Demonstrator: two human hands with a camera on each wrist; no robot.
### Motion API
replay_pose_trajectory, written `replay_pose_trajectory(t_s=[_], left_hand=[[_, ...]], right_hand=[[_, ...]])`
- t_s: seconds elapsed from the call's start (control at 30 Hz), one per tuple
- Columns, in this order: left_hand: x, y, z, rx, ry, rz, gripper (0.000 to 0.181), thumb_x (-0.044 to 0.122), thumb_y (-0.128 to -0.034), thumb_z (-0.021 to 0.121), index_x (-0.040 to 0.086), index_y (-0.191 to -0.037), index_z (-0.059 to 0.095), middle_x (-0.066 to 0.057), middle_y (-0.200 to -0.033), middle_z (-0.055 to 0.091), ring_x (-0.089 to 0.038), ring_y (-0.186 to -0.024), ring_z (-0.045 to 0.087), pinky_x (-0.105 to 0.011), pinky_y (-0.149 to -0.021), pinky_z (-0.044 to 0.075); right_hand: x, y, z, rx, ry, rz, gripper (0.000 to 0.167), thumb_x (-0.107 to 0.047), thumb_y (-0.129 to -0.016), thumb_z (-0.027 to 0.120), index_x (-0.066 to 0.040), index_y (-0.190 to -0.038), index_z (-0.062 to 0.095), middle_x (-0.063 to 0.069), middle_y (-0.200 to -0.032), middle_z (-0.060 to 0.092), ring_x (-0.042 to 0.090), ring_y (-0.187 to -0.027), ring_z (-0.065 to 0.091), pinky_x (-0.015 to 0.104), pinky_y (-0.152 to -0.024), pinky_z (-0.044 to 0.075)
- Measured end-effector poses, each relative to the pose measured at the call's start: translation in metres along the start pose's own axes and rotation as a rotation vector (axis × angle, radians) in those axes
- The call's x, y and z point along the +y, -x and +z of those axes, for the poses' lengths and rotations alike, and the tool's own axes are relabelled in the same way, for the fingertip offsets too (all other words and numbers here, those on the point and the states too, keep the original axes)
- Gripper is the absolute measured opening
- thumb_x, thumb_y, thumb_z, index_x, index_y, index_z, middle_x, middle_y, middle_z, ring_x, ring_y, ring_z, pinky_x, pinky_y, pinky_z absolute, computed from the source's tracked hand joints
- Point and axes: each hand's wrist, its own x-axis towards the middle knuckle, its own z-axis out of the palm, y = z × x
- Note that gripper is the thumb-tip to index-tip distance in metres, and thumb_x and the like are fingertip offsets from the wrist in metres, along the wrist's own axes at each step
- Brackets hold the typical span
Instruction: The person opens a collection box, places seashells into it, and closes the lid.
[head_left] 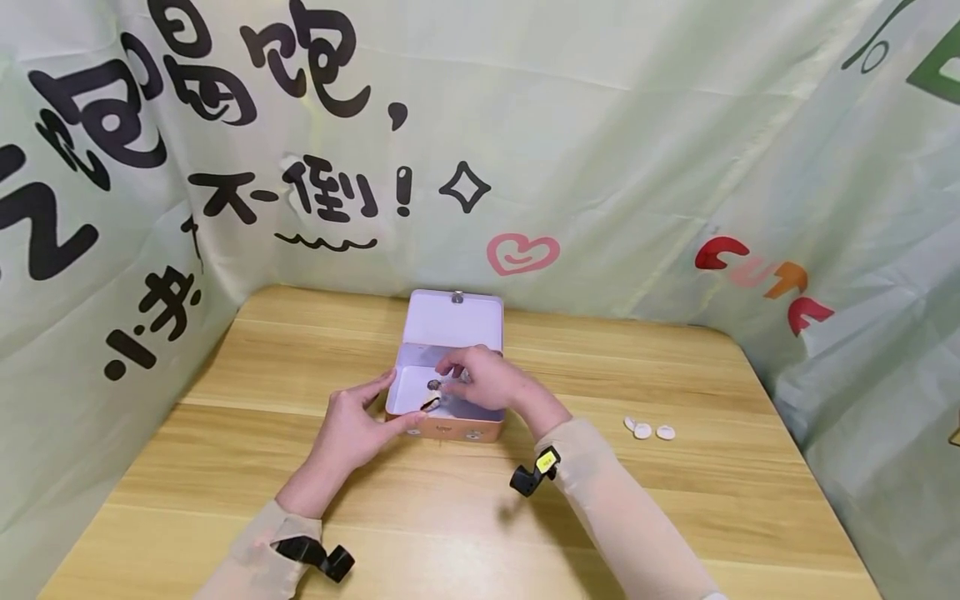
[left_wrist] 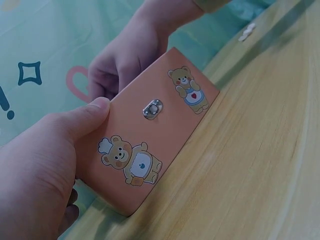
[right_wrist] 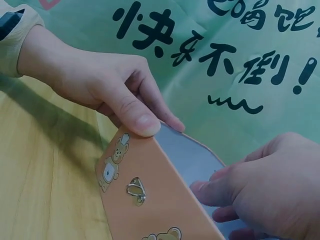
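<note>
Wood-grain table [head_left: 420, 517], lettered cloth backdrop [head_left: 600, 167]. My left hand [head_left: 356, 425] grips the tin [left_wrist: 155, 132]; can't tell if my right hand [head_left: 486, 379] pinches anything.

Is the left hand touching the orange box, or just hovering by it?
Touching. The left wrist view shows the left hand with its thumb against the orange box at its upper edge.

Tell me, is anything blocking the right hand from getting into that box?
Nothing visible is: the lid stands open at the back, and the right hand reaches in over the right side of the box. The left hand holds the left side, out of its way.
</note>
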Motion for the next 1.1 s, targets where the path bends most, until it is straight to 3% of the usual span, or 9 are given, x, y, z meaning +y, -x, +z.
replay_pose_trajectory(t_s=[0.17,0.37,0.67,0.83,1.1], left_hand=[[0.0,0.0,0.0,0.001,-0.015,0.01,0.086,0.043,-0.0741,0.099,-0.004,-0.138,0.066,-0.013,-0.141,0.063,-0.032,-0.133,0.056,-0.049,-0.105,0.051],[0.001,0.0,0.001,-0.002,-0.018,0.0,0.086,0.039,-0.0742,0.1,-0.005,-0.139,0.065,-0.013,-0.142,0.063,-0.034,-0.133,0.057,-0.051,-0.106,0.049],[-0.001,0.0,0.002,-0.007,-0.008,-0.018,0.086,0.04,-0.0744,0.099,-0.004,-0.14,0.065,-0.014,-0.143,0.062,-0.037,-0.135,0.054,-0.052,-0.107,0.047],[-0.001,0.0,0.002,-0.002,-0.006,-0.018,0.086,0.04,-0.0737,0.1,-0.004,-0.139,0.065,-0.014,-0.142,0.063,-0.038,-0.134,0.056,-0.053,-0.106,0.049],[0.002,0.001,0.0,-0.003,-0.017,-0.021,0.086,0.043,-0.0734,0.099,-0.002,-0.14,0.065,-0.013,-0.142,0.063,-0.038,-0.133,0.057,-0.052,-0.106,0.049]], right_hand=[[-0.001,0.007,-0.006,0.002,-0.007,-0.01,0.028,-0.008,-0.098,0.077,0.002,-0.123,0.072,0.013,-0.117,0.074,0.027,-0.11,0.068,0.04,-0.099,0.055],[0.001,0.025,-0.018,0.043,-0.082,-0.011,0.032,-0.011,-0.098,0.078,0.003,-0.126,0.071,0.016,-0.12,0.072,0.034,-0.113,0.066,0.049,-0.101,0.054],[0.005,0.064,-0.039,0.155,-0.144,-0.039,0.028,-0.007,-0.096,0.079,0.0,-0.122,0.074,0.01,-0.118,0.074,0.033,-0.109,0.068,0.056,-0.097,0.055],[0.013,0.089,-0.047,0.21,-0.155,-0.021,0.027,-0.008,-0.096,0.079,0.001,-0.121,0.074,0.013,-0.118,0.074,0.037,-0.108,0.068,0.058,-0.096,0.055],[0.03,0.125,-0.056,0.261,-0.137,0.035,0.024,-0.007,-0.097,0.079,-0.004,-0.12,0.074,0.005,-0.117,0.075,0.038,-0.108,0.069,0.059,-0.094,0.055]])
